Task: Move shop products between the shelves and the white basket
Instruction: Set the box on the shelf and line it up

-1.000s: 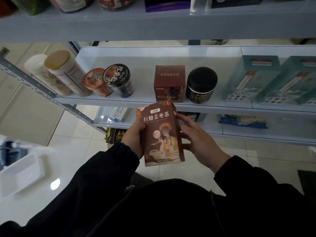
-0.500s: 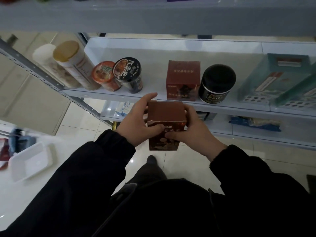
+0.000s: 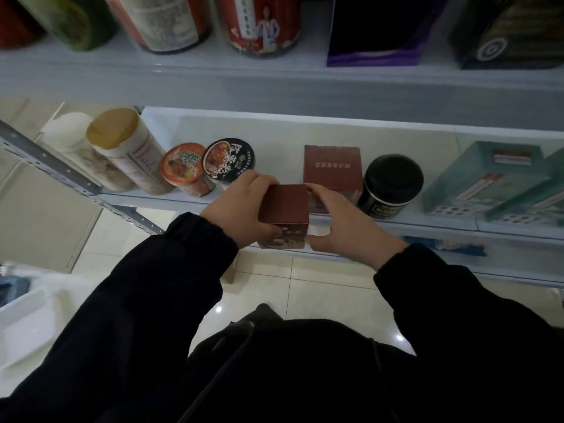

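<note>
- White basket [image 3: 24,328] low at our left, well apart from hands.
- We hold red-brown box [image 3: 283,206] upright at front lip of middle shelf [image 3: 274,138].
- Left hand [image 3: 235,209] curls round box's left side, thumb on front face.
- Right hand [image 3: 341,227] pinches right side, fingers hooked over far corner.
- We judge two-sided grip keeps box square for gap before matching box [image 3: 332,169], between black-lidded cup [image 3: 229,160] and black jar [image 3: 392,184].
</note>
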